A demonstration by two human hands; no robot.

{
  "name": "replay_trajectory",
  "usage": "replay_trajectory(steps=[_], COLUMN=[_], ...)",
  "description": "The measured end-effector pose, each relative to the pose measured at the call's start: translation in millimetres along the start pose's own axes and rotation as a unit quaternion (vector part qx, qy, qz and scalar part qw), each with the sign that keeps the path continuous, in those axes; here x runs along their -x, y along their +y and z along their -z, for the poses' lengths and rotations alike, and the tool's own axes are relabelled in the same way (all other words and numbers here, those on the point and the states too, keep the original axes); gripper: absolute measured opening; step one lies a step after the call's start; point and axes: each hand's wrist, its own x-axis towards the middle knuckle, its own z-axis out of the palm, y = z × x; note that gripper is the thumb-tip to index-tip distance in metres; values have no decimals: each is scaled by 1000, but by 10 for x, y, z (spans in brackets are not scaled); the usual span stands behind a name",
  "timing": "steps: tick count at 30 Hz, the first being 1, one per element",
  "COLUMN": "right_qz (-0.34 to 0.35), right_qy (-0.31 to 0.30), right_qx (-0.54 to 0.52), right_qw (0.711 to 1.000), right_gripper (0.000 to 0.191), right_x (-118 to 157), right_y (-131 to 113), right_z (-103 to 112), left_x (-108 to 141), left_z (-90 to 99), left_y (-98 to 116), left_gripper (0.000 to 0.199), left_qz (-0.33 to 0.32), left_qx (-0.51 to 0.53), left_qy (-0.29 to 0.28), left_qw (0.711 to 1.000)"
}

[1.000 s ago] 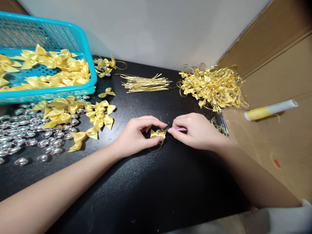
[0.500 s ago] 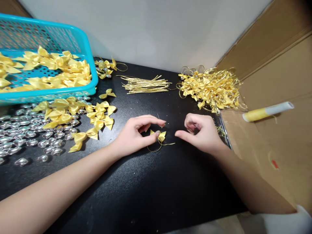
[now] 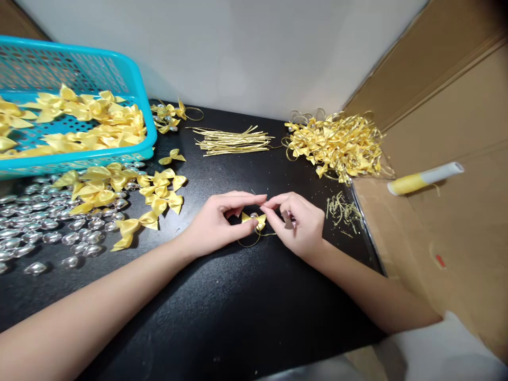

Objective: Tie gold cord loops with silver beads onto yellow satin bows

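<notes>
My left hand point(image 3: 226, 219) reaches in from the left, its thumb pressed on a yellow ribbon bow point(image 3: 261, 219) with a silver bead at its middle. The index finger arches above the bow, apart from the thumb. A thin gold cord loop point(image 3: 248, 245) hangs from the bow toward me, with a loose end running right. My right hand point(image 3: 299, 219) is closed, thumb and index fingertips pinched together beside my left index fingertip. What the pinch holds is too small to make out. A small dark piece, perhaps metal, shows inside the right hand's curled fingers.
A turquoise basket point(image 3: 148, 127) of yellow bows stands at left. Silver beads point(image 3: 37, 211) and loose bows point(image 3: 162, 193) lie before it. Gold cords point(image 3: 234, 142), a heap of finished bows point(image 3: 337, 140) and cord clippings point(image 3: 343, 211) are behind and right. A tube point(image 3: 424, 179) lies on cardboard.
My right hand has moved left, and its thumb and index finger have closed beside my left fingertips. The clippings are now uncovered. My left hand stays at the bow; the view has shifted slightly.
</notes>
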Motion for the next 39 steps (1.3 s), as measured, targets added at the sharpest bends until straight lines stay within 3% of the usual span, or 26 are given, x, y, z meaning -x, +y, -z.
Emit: replay_trajectory(steps=[4,8,10,13,16,20,31,34,36,39], right_qz=[-44,-163,-229,-300,-278,-235,-261,-260,-223,-70], right_qy=[-21,5,39,47,68,66,120,123,143,154], right_qx=[-4,67,145,297,341,347,395,399,381,247], right_qw=[999,984,962,905,895,906,873,871,886,954], right_gripper=[33,30,31,26,23,26,38,35,29,23], right_x=[47,113,166,303,486,644,693,639,568,458], right_y=[13,151,287,538,785,1022,1297,1181,923,330], right_z=[82,439,712,1083,1262,1270,1359,1365,1318,1127], left_x=[-2,-4,-5,-4,2,11,11,74,137,222], left_z=[0,2,3,6,14,26,48,27,-28,-150], left_y=[1,17,21,9,-22,-52,18,188,308,439], left_gripper=[37,38,37,35,36,36,32,32,35,39], left_qz=[-1,1,1,4,15,17,28,24,48,122], left_qx=[-2,-2,-5,-7,-10,-30,-17,35,124,262], left_qy=[5,-1,1,6,7,12,1,-56,-109,-166], left_qw=[1000,1000,1000,1000,1000,999,999,998,985,943])
